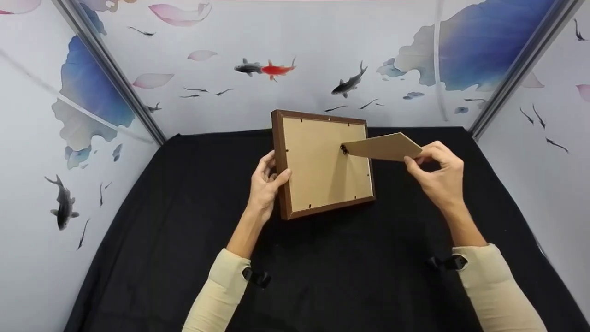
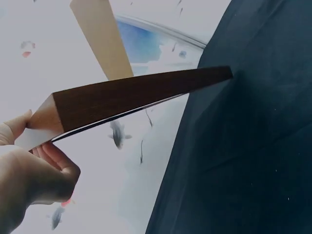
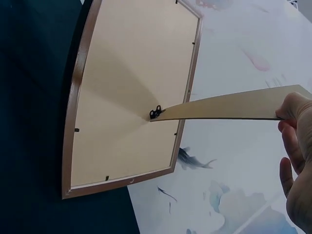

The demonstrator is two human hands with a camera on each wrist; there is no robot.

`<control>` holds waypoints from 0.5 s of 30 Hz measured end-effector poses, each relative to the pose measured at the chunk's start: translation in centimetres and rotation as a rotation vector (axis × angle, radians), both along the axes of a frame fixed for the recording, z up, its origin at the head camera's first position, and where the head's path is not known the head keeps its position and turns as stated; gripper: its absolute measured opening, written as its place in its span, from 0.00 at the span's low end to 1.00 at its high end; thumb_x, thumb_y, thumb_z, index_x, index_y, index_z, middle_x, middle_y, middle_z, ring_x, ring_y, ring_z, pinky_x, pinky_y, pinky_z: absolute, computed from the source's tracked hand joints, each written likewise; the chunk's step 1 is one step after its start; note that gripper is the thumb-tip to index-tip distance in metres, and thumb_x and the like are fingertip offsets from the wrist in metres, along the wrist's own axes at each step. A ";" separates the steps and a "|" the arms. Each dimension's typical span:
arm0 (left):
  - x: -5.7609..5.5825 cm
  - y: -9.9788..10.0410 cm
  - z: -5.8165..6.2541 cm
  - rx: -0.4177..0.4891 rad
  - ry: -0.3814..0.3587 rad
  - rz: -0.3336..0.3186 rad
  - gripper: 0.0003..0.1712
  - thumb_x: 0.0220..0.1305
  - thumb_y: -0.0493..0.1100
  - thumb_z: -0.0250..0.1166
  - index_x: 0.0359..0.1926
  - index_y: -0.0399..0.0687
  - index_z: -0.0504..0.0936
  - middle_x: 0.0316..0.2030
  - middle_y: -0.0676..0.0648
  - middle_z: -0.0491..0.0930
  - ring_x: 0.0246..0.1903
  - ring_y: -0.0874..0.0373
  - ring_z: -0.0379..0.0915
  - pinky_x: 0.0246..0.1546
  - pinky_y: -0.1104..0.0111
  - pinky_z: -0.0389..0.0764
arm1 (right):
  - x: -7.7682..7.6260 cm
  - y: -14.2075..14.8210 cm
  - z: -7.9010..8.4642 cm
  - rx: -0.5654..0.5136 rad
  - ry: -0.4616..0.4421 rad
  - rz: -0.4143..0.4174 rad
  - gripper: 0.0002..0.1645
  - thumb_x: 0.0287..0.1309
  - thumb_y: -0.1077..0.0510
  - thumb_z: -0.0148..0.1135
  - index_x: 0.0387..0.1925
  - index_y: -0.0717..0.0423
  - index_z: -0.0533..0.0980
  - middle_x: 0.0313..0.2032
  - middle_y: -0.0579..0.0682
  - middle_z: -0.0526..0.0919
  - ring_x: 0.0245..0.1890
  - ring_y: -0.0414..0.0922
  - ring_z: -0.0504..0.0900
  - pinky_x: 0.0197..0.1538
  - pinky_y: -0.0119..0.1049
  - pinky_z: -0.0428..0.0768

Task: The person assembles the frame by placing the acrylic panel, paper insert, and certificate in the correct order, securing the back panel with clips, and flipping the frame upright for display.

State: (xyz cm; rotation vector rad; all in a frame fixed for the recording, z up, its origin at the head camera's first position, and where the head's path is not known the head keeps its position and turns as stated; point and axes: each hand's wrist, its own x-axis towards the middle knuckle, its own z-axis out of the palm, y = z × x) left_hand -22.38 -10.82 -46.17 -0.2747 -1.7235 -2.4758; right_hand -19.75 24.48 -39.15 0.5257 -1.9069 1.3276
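A brown picture frame [image 1: 285, 184] is held up with its tan backing board [image 1: 313, 161] facing me. My left hand [image 1: 265, 186] grips its left side, thumb over the edge and fingers behind. From a small black hinge [image 1: 344, 149] on the backing, a tan easel stand [image 1: 382, 147] sticks out to the right. My right hand [image 1: 438, 173] pinches the free end of that stand between thumb and fingers. Seen by the left wrist camera, the frame's dark wooden edge [image 2: 141, 90] runs away from the hand. Small black tabs [image 3: 107, 178] line the backing's border in the right wrist view.
Black cloth [image 1: 350, 267] covers the table under both arms. White panels [image 1: 304, 27] printed with fish and lotus leaves rise behind and at both sides, joined by metal posts [image 1: 525, 69]. A black strap device [image 1: 256, 276] sits on the left sleeve, another [image 1: 454, 263] on the right.
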 end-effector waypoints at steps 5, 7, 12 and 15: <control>0.5 0.6 0.6 0.035 0.053 -0.050 0.40 0.60 0.28 0.69 0.71 0.37 0.63 0.59 0.40 0.69 0.54 0.50 0.69 0.50 0.64 0.74 | 0.3 0.8 -0.9 -0.013 -0.020 0.001 0.09 0.42 0.82 0.70 0.24 0.74 0.79 0.26 0.64 0.76 0.28 0.46 0.74 0.38 0.29 0.74; 0.7 0.8 0.8 0.033 0.075 -0.056 0.41 0.59 0.28 0.70 0.71 0.38 0.63 0.60 0.40 0.69 0.53 0.49 0.69 0.50 0.64 0.74 | 0.6 1.0 -1.4 -0.017 -0.034 -0.001 0.09 0.43 0.82 0.70 0.25 0.74 0.79 0.26 0.64 0.76 0.28 0.46 0.74 0.37 0.29 0.74; 1.0 1.2 1.5 0.024 0.114 -0.069 0.41 0.59 0.28 0.71 0.71 0.39 0.63 0.60 0.39 0.68 0.54 0.48 0.68 0.50 0.64 0.74 | 0.9 1.3 -2.9 -0.047 -0.065 -0.004 0.08 0.44 0.82 0.71 0.25 0.73 0.80 0.26 0.64 0.76 0.27 0.46 0.74 0.35 0.29 0.75; 1.3 1.2 1.8 0.012 0.125 -0.064 0.41 0.59 0.27 0.70 0.71 0.38 0.63 0.60 0.40 0.68 0.54 0.49 0.68 0.51 0.64 0.73 | 0.9 1.1 -3.5 -0.068 -0.086 -0.007 0.08 0.45 0.82 0.71 0.25 0.74 0.80 0.27 0.65 0.76 0.27 0.47 0.74 0.34 0.29 0.75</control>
